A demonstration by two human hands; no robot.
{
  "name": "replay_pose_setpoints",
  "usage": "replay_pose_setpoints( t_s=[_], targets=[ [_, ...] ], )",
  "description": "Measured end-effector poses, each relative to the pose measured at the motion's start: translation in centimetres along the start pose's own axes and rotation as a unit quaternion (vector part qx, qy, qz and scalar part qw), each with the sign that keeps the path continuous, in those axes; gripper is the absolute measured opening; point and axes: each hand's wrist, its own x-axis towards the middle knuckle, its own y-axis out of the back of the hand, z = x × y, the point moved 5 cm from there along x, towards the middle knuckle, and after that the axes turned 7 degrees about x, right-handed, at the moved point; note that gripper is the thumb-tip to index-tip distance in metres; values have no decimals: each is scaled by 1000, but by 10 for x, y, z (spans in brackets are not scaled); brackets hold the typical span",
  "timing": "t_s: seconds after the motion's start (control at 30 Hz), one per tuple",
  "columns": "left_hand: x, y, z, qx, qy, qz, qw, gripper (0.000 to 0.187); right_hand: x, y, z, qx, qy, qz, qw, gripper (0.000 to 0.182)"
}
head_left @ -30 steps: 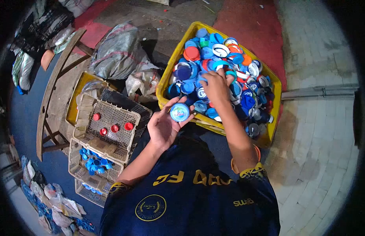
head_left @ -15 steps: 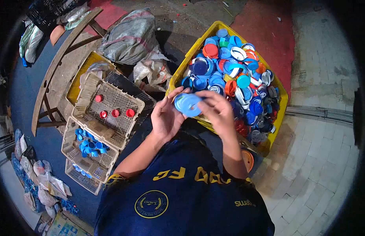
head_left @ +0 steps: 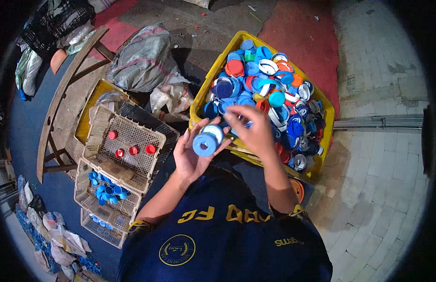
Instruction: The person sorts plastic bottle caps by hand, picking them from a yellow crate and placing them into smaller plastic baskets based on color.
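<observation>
Two round plastic pieces rest in my left hand (head_left: 192,157): a light blue ring (head_left: 198,149) with a hole in its middle, and behind it a blue cap (head_left: 215,132) with a whitish inside. The fingers of that hand curl around them. My right hand (head_left: 253,129) is just to the right, above the near edge of the yellow crate (head_left: 197,104); its fingers are bent and partly blurred. A small blue-and-white piece (head_left: 248,124) shows beside its fingers. Blue, red, orange and white caps (head_left: 274,99) fill the crate.
At left, a beige crate (head_left: 158,136) holds a few red caps (head_left: 133,150). Below it, another crate (head_left: 81,192) holds blue caps (head_left: 110,191). A grey sack (head_left: 142,61), a curved wooden frame (head_left: 55,105) and plastic bags (head_left: 63,235) lie farther out.
My right hand has moved off the blue ring, up and slightly right. The ring and a cap now sit separately visible in my left hand. The whole view has shifted slightly.
</observation>
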Motion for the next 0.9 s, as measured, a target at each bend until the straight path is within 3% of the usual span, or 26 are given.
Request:
replay_pose_setpoints(
  t_s=[0.1,0.13,0.2,0.3,0.43,0.47,0.57,0.9],
  targets=[
    [-2,-2,6,-38,-1,-5,999,56,49,37,23,-261,107,71,957,19],
    [-2,0,7,-38,1,4,999,56,70,49,42,-308,36,50,949,22],
    [-2,1,10,-28,1,3,1000,56,99,61,71,-449,22,76,890,25],
    [-3,4,10,-30,7,6,999,57,123,66,91,-492,-81,-22,867,29],
    [-6,6,15,-34,0,12,999,58,105,45,85,-464,21,33,885,23],
    [-5,8,16,-28,-3,14,1000,58,96,39,80,-447,40,32,893,14],
    [-6,17,20,-17,-11,22,1000,58,73,30,81,-488,46,-16,871,10],
    [4,18,22,-9,-5,27,1000,60,76,21,89,-532,46,-48,844,13]
  ],
)
